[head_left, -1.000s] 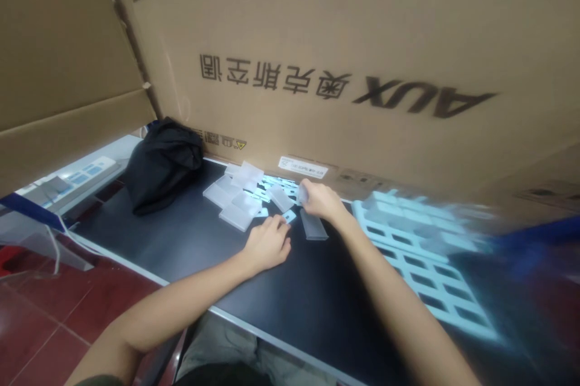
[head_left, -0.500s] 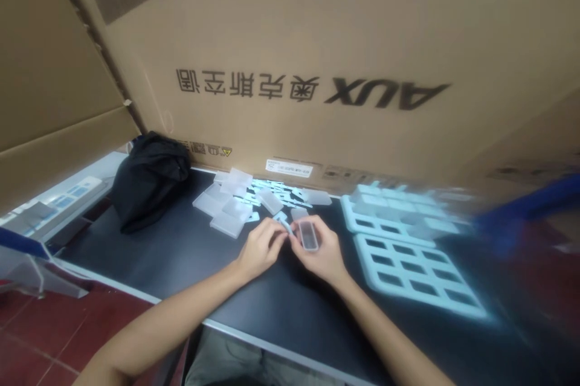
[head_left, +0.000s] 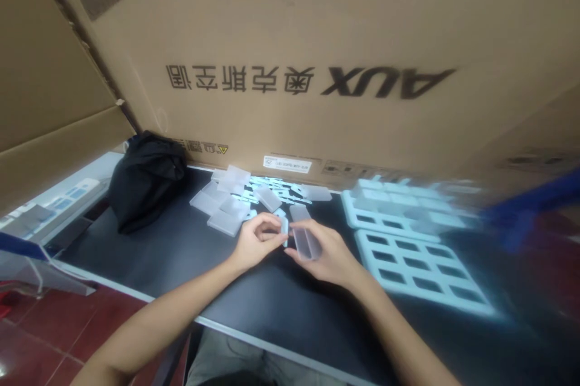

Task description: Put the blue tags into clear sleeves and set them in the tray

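My left hand pinches a small light-blue plastic piece between thumb and fingers. Just right of it, my right hand is closed around a clear rectangular plastic box whose open side faces me. The blue piece and the box are close together over the black table. Behind my hands lies a loose pile of light-blue plastic pieces. Several frosted clear boxes lie left of that pile, and another clear box rests on it.
On the right is a light-blue tray with rectangular slots; a second blue tray behind it carries clear boxes. A black cloth bag sits at the left. A large cardboard box walls off the back of the black table.
The blue piece has turned more upright in my left hand. My right hand has tilted the clear box and its fingers have spread further around it. The camera view has shifted slightly.
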The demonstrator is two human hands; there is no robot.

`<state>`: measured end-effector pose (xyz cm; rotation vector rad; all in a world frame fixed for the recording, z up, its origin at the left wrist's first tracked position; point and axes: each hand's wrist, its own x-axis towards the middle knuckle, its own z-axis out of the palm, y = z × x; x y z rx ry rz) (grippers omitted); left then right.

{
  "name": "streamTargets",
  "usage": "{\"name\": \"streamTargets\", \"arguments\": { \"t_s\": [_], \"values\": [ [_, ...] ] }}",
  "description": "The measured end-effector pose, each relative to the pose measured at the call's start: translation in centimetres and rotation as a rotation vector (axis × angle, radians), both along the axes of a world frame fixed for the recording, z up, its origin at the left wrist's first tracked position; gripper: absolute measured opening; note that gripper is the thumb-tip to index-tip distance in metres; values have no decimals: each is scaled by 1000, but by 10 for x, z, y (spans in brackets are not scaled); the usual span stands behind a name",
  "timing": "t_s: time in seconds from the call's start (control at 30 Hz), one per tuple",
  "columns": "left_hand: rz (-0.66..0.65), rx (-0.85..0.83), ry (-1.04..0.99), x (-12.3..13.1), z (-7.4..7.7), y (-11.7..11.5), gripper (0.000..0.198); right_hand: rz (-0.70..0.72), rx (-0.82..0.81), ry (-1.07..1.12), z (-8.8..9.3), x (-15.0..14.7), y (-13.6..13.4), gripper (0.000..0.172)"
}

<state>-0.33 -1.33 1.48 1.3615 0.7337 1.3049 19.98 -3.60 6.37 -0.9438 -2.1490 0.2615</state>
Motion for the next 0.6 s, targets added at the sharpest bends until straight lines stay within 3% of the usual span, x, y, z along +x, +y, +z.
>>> {"name": "streamTargets", "arguments": {
  "t_s": [0.1,0.23,0.4,0.6],
  "values": [
    [-41,-122,-65,3,-2,0,39,-100,183,-221,-10,2,5,46],
    [-49,-170,-53,6,-6,-1,36,-238,249,-396,-23,-5,6,68],
    [24,-238,20,8,-11,-2,38,-334,228,-431,-30,-13,4,67],
    [19,-240,72,8,-13,-5,36,-398,100,-489,-30,-16,1,59]
  ]
}}
